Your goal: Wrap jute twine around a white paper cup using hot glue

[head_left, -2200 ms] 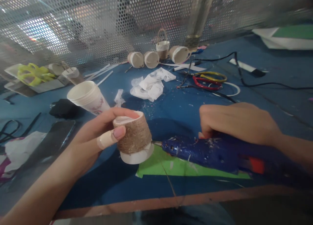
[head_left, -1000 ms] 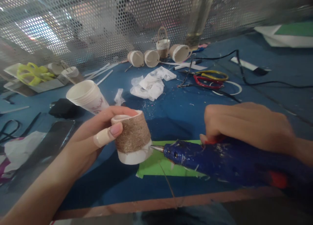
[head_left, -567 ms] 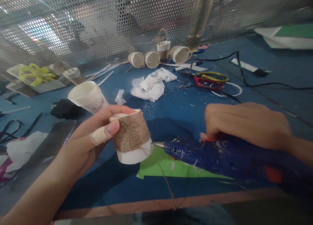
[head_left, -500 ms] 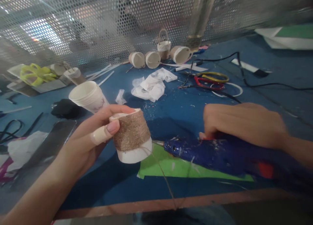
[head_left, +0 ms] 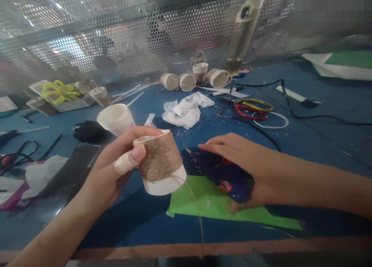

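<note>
My left hand is closed round a paper cup, its bandaged thumb on the near side. Brown twine covers most of the cup, leaving a bare white band at the lower end. A loose strand of twine trails from that band over the table's front edge. Beside the cup, my right hand wraps over a dark blue glue gun. Its metal tip points up and left, a short way off the twine. Green paper lies underneath.
Crumpled white plastic lies mid-table, with stacked paper cups to its left. Several twine-wrapped cups line the perforated screen. Scissors and a black cable are at right; a dark phone-like slab is at left.
My right hand has come left and lower over the glue gun, which has turned. Its tip has risen from the lower edge of the twine. The left hand still holds the cup.
</note>
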Action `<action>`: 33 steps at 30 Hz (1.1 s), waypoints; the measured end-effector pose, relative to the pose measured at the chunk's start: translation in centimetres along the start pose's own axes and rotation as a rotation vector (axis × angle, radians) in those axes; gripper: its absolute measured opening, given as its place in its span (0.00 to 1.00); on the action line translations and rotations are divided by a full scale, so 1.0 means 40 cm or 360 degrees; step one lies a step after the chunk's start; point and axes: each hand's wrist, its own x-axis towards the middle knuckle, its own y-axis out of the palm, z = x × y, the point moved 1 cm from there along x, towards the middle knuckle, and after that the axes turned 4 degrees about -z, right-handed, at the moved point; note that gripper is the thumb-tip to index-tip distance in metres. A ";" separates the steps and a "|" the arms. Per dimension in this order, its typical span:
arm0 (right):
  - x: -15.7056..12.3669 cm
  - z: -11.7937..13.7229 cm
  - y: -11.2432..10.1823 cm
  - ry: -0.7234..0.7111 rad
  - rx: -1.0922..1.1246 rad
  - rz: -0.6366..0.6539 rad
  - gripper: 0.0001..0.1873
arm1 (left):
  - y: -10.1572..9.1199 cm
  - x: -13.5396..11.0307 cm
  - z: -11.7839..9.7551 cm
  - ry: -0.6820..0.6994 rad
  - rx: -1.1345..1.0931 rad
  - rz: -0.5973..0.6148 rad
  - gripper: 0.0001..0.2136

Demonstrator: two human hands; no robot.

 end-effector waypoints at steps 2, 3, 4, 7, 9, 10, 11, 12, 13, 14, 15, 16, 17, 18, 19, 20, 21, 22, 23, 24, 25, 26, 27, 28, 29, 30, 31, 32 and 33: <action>0.000 0.009 -0.011 -0.0038 0.0080 0.0021 0.61 | -0.003 0.000 0.004 0.0009 0.0014 0.0018 0.12; 0.001 0.017 -0.017 -0.0070 0.0119 -0.0009 0.58 | -0.005 -0.001 0.007 0.0018 0.0020 0.0033 0.12; 0.002 0.026 -0.022 -0.0121 0.0151 -0.0071 0.53 | -0.008 -0.003 0.012 0.0031 0.0024 0.0050 0.12; 0.008 0.060 -0.032 -0.0284 0.0256 -0.0320 0.24 | -0.017 -0.014 0.031 0.0116 0.0032 0.0108 0.10; 0.010 0.084 -0.033 -0.0330 0.0414 -0.0368 0.09 | -0.022 -0.022 0.044 0.0199 0.0033 0.0147 0.10; 0.009 0.096 -0.032 -0.0331 0.0512 -0.0305 0.08 | -0.023 -0.025 0.049 0.0237 0.0035 0.0163 0.10; 0.008 0.108 -0.031 -0.0321 0.0617 -0.0230 0.08 | -0.024 -0.028 0.053 0.0268 0.0039 0.0176 0.11; 0.006 0.118 -0.029 -0.0303 0.0739 -0.0148 0.09 | -0.023 -0.030 0.055 0.0290 0.0045 0.0189 0.11; 0.004 0.127 -0.028 -0.0268 0.0880 -0.0050 0.08 | -0.022 -0.031 0.057 0.0307 0.0055 0.0198 0.12; 0.003 0.135 -0.027 -0.0219 0.1044 0.0041 0.08 | -0.020 -0.031 0.057 0.0318 0.0067 0.0207 0.12; 0.002 0.140 -0.025 -0.0150 0.1225 0.0129 0.08 | -0.019 -0.031 0.057 0.0328 0.0077 0.0215 0.12; 0.003 0.143 -0.024 -0.0060 0.1400 0.0204 0.08 | -0.018 -0.031 0.056 0.0334 0.0089 0.0224 0.12; 0.005 0.144 -0.022 0.0056 0.1532 0.0255 0.10 | -0.018 -0.031 0.055 0.0338 0.0101 0.0231 0.12; 0.008 0.143 -0.021 0.0179 0.1604 0.0271 0.11 | -0.019 -0.031 0.054 0.0344 0.0107 0.0231 0.13; 0.012 0.140 -0.020 0.0293 0.1611 0.0248 0.13 | -0.020 -0.032 0.053 0.0338 0.0124 0.0229 0.13; 0.015 0.136 -0.020 0.0380 0.1561 0.0185 0.13 | -0.022 -0.033 0.052 0.0335 0.0134 0.0221 0.13; 0.017 0.130 -0.019 0.0435 0.1463 0.0106 0.13 | -0.024 -0.034 0.051 0.0339 0.0136 0.0207 0.13; 0.018 0.125 -0.019 0.0446 0.1342 0.0018 0.13 | -0.026 -0.035 0.050 0.0327 0.0147 0.0195 0.13; 0.018 0.119 -0.019 0.0422 0.1224 -0.0076 0.13 | -0.028 -0.036 0.049 0.0312 0.0152 0.0179 0.12; 0.017 0.115 -0.018 0.0372 0.1111 -0.0154 0.11 | -0.028 -0.036 0.048 0.0296 0.0158 0.0167 0.12; 0.015 0.111 -0.017 0.0307 0.0998 -0.0208 0.09 | -0.029 -0.037 0.047 0.0277 0.0163 0.0156 0.12; 0.012 0.108 -0.017 0.0229 0.0886 -0.0239 0.08 | -0.028 -0.036 0.045 0.0267 0.0163 0.0148 0.12; 0.009 0.107 -0.016 0.0152 0.0781 -0.0253 0.09 | -0.027 -0.036 0.043 0.0263 0.0156 0.0143 0.12; 0.007 0.107 -0.017 0.0068 0.0691 -0.0267 0.12 | -0.025 -0.036 0.042 0.0257 0.0151 0.0140 0.12; 0.005 0.107 -0.018 -0.0007 0.0609 -0.0274 0.14 | -0.023 -0.035 0.041 0.0259 0.0142 0.0140 0.12; 0.004 0.108 -0.020 -0.0073 0.0533 -0.0281 0.15 | -0.022 -0.035 0.040 0.0261 0.0134 0.0137 0.12; 0.003 0.109 -0.022 -0.0130 0.0470 -0.0305 0.16 | -0.020 -0.035 0.039 0.0259 0.0126 0.0132 0.11; 0.004 0.110 -0.025 -0.0173 0.0422 -0.0325 0.16 | -0.018 -0.035 0.038 0.0255 0.0120 0.0126 0.11; 0.004 0.111 -0.026 -0.0202 0.0383 -0.0343 0.16 | -0.016 -0.035 0.038 0.0249 0.0118 0.0122 0.11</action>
